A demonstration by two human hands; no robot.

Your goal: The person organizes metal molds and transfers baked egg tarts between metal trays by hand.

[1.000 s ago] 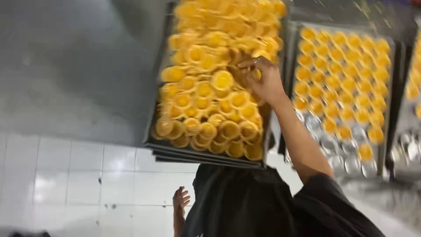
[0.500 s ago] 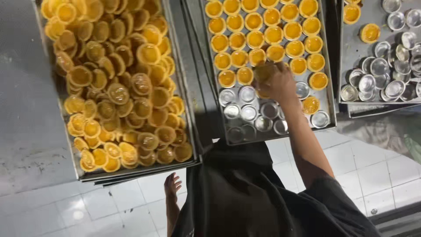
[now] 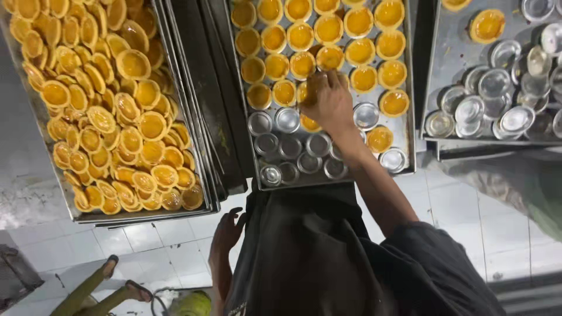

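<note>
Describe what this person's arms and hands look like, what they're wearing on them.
Both hands are bare, with no gloves, rings or watch visible. The right hand leads to a bare forearm that ends in a short dark sleeve near the elbow. The left hand is also uncovered; its arm is mostly hidden by a dark apron.

The tarts point(image 3: 359, 44) show yellow-orange filling in paler golden shells, and the loose tarts heaped on the left tray point(image 3: 214, 199) are the same orange-gold. The empty moulds point(image 3: 290, 147) are shiny silver, the trays dull grey metal. The apron point(image 3: 304, 251) is black, the floor tiles point(image 3: 158, 251) white.
</note>
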